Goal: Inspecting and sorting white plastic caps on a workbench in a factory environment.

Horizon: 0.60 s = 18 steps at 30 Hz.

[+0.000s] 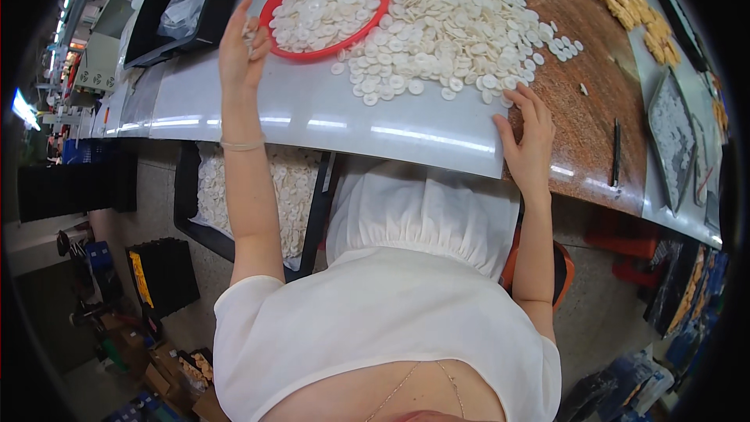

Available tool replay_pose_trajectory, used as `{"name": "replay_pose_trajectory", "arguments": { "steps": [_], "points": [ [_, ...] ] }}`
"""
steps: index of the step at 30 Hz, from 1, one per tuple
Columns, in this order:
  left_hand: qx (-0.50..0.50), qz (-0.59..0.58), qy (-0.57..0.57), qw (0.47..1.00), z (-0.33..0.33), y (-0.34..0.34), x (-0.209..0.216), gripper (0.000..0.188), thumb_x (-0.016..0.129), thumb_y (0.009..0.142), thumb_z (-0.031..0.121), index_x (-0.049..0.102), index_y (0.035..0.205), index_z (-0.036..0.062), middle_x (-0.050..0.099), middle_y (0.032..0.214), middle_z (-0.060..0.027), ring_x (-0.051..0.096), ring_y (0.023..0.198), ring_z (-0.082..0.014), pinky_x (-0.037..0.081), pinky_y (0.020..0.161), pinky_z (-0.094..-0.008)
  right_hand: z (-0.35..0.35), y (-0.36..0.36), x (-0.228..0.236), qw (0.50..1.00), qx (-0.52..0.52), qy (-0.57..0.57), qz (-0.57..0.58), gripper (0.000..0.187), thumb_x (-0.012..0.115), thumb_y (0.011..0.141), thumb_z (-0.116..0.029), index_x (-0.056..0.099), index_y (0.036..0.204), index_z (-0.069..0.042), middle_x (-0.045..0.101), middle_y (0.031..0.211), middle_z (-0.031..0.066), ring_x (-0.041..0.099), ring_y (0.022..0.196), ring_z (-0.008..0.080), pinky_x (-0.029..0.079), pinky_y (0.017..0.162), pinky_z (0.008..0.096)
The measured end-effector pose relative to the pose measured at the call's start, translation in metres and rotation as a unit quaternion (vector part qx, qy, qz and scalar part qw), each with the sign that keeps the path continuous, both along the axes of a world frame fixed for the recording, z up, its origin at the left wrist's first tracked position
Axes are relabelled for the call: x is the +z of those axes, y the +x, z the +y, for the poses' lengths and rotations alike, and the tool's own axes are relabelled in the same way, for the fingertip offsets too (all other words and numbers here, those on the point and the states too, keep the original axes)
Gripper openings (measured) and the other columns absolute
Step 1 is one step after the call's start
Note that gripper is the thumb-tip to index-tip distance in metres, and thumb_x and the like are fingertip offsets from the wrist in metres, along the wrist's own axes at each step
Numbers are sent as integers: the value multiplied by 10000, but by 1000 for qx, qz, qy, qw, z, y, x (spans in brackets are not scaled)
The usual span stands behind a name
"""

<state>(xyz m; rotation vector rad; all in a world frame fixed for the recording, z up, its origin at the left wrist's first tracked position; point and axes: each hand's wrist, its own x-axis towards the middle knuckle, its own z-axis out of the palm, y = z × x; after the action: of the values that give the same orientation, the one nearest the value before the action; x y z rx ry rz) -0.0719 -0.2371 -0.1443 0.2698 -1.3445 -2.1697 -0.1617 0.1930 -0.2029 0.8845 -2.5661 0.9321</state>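
Note:
A large heap of white, round, button-like discs [445,23] spreads over the grey table top [375,121]. At the heap's left stands a red round tray [380,14] filled with the same discs. My left hand [244,55] is raised beside the tray's left rim, its fingers curled round a few white discs [251,34]. On the right, my right hand [531,137] rests at the near edge of the heap. Its thumb and fingers are apart, and the fingertips are by the outermost discs; whether they touch one is hard to see.
A black bin [205,35] with a clear plastic bag stands at the far left. Below the table edge sits a black crate [187,195] of discs. Rightward lie a black pen [616,152], a grey tray [673,187] of white pieces and yellowish pieces [625,0].

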Motion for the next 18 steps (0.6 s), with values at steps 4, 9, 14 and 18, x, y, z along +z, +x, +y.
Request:
{"name": "replay_pose_trajectory", "arguments": {
  "steps": [4,9,14,18],
  "points": [
    [83,32,3,996,-37,71,13,322,508,1001,239,509,1230,13,459,750,6,357,566,-75,261,417,-186,-1,-3,-4,999,32,-23,-9,341,681,844,-131,616,1174,-75,552,1318,132,527,1177,295,403,981,388],
    [376,90,-53,921,-70,187,13,217,473,997,206,511,1115,29,426,755,-18,368,553,-113,283,405,-215,1,-6,-4,1000,14,1,2,333,678,863,-151,626,1182,-70,557,1317,144,542,1161,304,429,964,373],
    [584,19,-96,806,-81,264,-20,228,457,980,216,513,1093,26,449,774,-42,414,571,-132,330,426,-248,-2,-5,-3,1000,10,17,5,347,665,882,-187,616,1206,-72,554,1322,138,519,1214,308,401,1015,388],
    [590,-89,-69,799,-117,306,-69,399,473,968,272,491,1234,-25,566,1007,-121,574,776,-212,493,639,-307,-6,-4,-3,1000,21,16,-3,348,659,888,-195,613,1212,-73,548,1328,140,515,1221,313,394,1026,392]
  ]
}}
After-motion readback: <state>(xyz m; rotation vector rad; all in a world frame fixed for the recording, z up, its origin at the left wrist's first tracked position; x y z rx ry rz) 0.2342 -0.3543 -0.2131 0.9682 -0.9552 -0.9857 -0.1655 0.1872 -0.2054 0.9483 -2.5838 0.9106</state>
